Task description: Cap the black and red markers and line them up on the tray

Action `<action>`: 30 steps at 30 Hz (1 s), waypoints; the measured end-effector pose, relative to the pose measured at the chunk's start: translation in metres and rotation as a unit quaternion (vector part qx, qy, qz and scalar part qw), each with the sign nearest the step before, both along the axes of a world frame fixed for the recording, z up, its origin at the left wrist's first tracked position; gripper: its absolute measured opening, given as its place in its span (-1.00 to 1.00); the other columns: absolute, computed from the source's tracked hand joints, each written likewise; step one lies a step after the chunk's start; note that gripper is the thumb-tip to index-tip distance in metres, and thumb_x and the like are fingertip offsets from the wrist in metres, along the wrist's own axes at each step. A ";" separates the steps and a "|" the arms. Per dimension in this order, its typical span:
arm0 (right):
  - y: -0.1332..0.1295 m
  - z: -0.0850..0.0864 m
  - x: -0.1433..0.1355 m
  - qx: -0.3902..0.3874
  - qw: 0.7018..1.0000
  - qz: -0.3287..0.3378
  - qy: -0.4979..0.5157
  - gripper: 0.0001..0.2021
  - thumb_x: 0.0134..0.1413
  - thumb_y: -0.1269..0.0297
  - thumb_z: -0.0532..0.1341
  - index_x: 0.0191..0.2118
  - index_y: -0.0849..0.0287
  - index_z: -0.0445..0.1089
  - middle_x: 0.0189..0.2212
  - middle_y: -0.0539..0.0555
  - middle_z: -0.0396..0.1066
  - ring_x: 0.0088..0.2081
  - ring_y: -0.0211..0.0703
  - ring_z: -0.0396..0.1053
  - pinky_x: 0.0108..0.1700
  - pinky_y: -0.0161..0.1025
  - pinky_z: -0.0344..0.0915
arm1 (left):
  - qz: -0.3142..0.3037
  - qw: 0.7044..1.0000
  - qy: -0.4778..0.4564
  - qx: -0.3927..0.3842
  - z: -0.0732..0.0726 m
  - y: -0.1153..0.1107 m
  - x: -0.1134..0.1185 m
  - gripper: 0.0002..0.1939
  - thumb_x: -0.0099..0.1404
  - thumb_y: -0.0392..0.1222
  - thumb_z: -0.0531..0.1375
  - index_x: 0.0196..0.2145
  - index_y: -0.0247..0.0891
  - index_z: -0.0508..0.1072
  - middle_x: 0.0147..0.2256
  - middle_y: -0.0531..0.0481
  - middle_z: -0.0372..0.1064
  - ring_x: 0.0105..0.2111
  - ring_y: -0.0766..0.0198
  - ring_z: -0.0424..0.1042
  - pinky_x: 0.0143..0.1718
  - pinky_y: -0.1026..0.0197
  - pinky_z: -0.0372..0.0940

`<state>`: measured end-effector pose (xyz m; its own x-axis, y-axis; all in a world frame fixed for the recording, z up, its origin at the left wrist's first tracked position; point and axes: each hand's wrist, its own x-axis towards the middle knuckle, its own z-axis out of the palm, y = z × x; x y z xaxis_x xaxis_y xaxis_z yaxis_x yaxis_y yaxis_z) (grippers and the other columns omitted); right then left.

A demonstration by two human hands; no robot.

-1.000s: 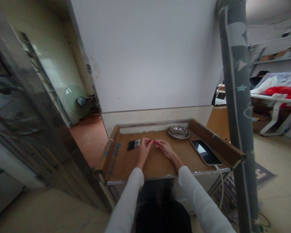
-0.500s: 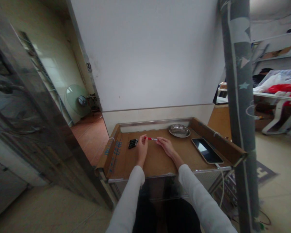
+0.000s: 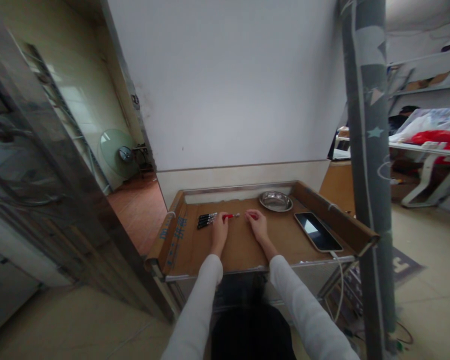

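My left hand (image 3: 220,227) pinches a slim red pen-like piece (image 3: 230,216) with a silvery end, which points right. Just beyond that end, a short gap away, is my right hand (image 3: 257,225), its fingers curled together. Whatever those fingers may hold is too small to make out. On the left, several black pen-like pieces (image 3: 205,221) with silvery ends lie side by side on the brown cardboard lining (image 3: 240,247), partly behind my left hand. A round steel dish (image 3: 276,201) sits behind and to the right of my right hand.
A phone (image 3: 318,232) with a white cable (image 3: 342,287) lies at the tray's right. Raised cardboard sides (image 3: 337,215) border the work surface, with a white wall (image 3: 232,85) behind. A wrapped grey pole (image 3: 371,165) stands at the right, a metal door (image 3: 56,165) at the left.
My right hand has come away from the red piece's silvery end and its fingers have curled in. The left hand keeps hold of the red piece. The view has shifted slightly.
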<state>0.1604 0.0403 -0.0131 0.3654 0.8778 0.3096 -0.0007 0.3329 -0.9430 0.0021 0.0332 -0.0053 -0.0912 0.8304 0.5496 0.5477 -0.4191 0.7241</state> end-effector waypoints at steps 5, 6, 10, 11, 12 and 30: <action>-0.005 0.002 0.002 0.018 0.988 -0.056 -0.146 -0.84 -0.06 0.21 0.19 -0.36 0.16 0.40 -0.37 0.10 0.47 -0.32 -0.13 0.39 -0.18 -0.18 0.29 | 0.012 0.995 0.102 0.010 -0.002 0.000 0.003 -0.78 0.25 -0.41 0.00 -0.31 -0.24 0.41 -0.28 -0.11 0.40 -0.17 0.12 0.32 -0.04 0.02 0.21; -0.007 0.003 0.001 0.019 0.981 -0.057 -0.186 -0.87 -0.03 0.26 0.17 -0.36 0.16 0.40 -0.36 0.10 0.47 -0.30 -0.12 0.38 -0.17 -0.17 0.28 | 0.013 0.993 0.113 0.008 -0.003 0.001 0.004 -0.76 0.25 -0.42 -0.03 -0.29 -0.24 0.41 -0.27 -0.11 0.40 -0.17 0.12 0.32 -0.05 0.03 0.21; -0.011 0.007 -0.009 0.031 0.930 -0.003 -0.366 -0.82 0.05 0.42 0.08 -0.27 0.15 0.39 -0.29 0.11 0.44 -0.21 -0.11 0.33 -0.11 -0.18 0.23 | 0.005 0.990 0.142 -0.011 -0.004 0.009 0.009 -0.70 0.26 -0.44 -0.10 -0.25 -0.28 0.39 -0.24 -0.13 0.38 -0.18 0.17 0.31 -0.08 0.07 0.23; -0.012 0.007 -0.012 0.030 0.917 0.016 -0.397 -0.81 0.06 0.43 0.06 -0.25 0.15 0.39 -0.28 0.12 0.43 -0.21 -0.13 0.32 -0.11 -0.20 0.23 | 0.003 0.989 0.145 -0.015 -0.004 0.011 0.010 -0.69 0.26 -0.45 -0.11 -0.25 -0.29 0.39 -0.24 -0.13 0.37 -0.18 0.18 0.31 -0.08 0.08 0.22; -0.012 0.008 -0.015 0.031 0.906 0.030 -0.421 -0.79 0.07 0.45 0.05 -0.24 0.15 0.39 -0.26 0.13 0.41 -0.22 -0.15 0.32 -0.11 -0.22 0.23 | 0.001 0.989 0.148 -0.017 -0.004 0.013 0.011 -0.69 0.26 -0.45 -0.11 -0.26 -0.29 0.39 -0.23 -0.13 0.37 -0.18 0.19 0.31 -0.08 0.09 0.22; -0.009 0.002 -0.014 0.019 0.845 -0.064 -0.531 -0.82 0.16 0.37 0.05 -0.32 0.20 0.40 -0.29 0.20 0.36 -0.20 -0.03 0.25 -0.12 -0.16 0.16 | 0.005 0.972 0.235 0.027 0.001 0.007 0.013 -0.82 0.27 -0.39 0.01 -0.24 -0.27 0.36 -0.22 -0.10 0.26 -0.16 0.18 0.27 -0.06 0.07 0.19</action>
<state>0.1460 0.0317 -0.0114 -0.0441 0.8343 0.5496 0.8771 0.2956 -0.3785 0.0153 0.0402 -0.0041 0.1729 0.7999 0.5747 0.8164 -0.4428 0.3707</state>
